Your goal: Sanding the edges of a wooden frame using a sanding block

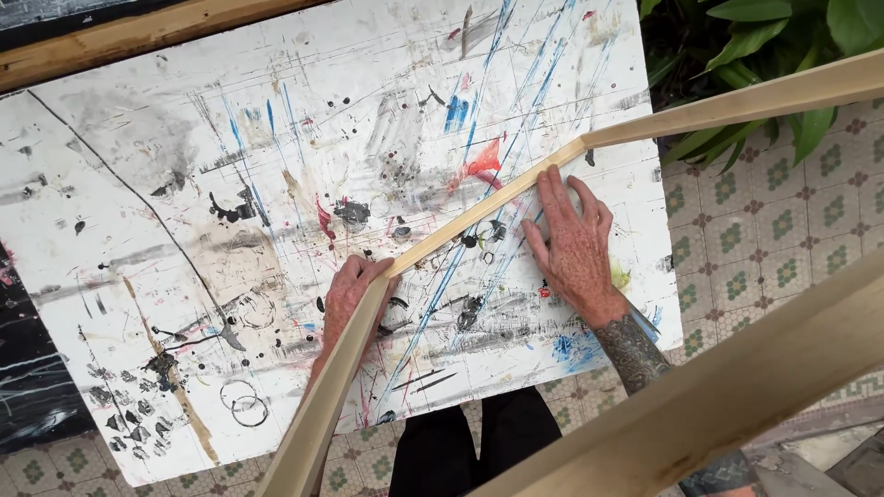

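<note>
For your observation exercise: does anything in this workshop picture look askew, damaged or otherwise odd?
Nothing looks broken. The white board is covered in paint splatters, ink rings and scored lines. The pale wooden frame lies slanted across it, with the left hand at one corner joint and the right hand pressed flat beside the strip.

Things around the work

A white board (184, 184) full of paint marks, green plant leaves (764, 28) at top right, a patterned tile floor (764, 230), a wooden beam (120, 37) behind.
</note>
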